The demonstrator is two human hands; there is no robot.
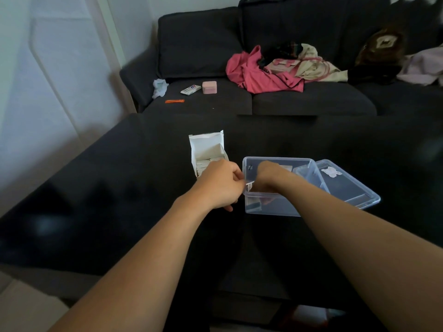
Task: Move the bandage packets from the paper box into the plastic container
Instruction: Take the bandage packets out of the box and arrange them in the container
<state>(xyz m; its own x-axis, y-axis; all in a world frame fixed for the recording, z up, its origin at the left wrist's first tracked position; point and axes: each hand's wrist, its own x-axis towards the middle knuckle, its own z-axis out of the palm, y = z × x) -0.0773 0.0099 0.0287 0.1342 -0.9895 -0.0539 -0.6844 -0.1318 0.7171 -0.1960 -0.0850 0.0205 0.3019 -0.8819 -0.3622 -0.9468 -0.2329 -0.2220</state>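
Behind the dark desk [119, 212] stands a dark sofa [311, 101] strewn with clothes. One white paper box [207, 149] sits open near the desk's middle, its bandage packets [203, 165] too blurred to count. Just right of it is one clear plastic container [275, 207], its lid [347, 185] alongside. The left hand [220, 184] curls its fingers at the container's left wall. The right hand [268, 176] reaches inside, grip unclear.

A dark sofa [263, 97] strewn with clothes [259, 73] stands behind the black table [119, 188].
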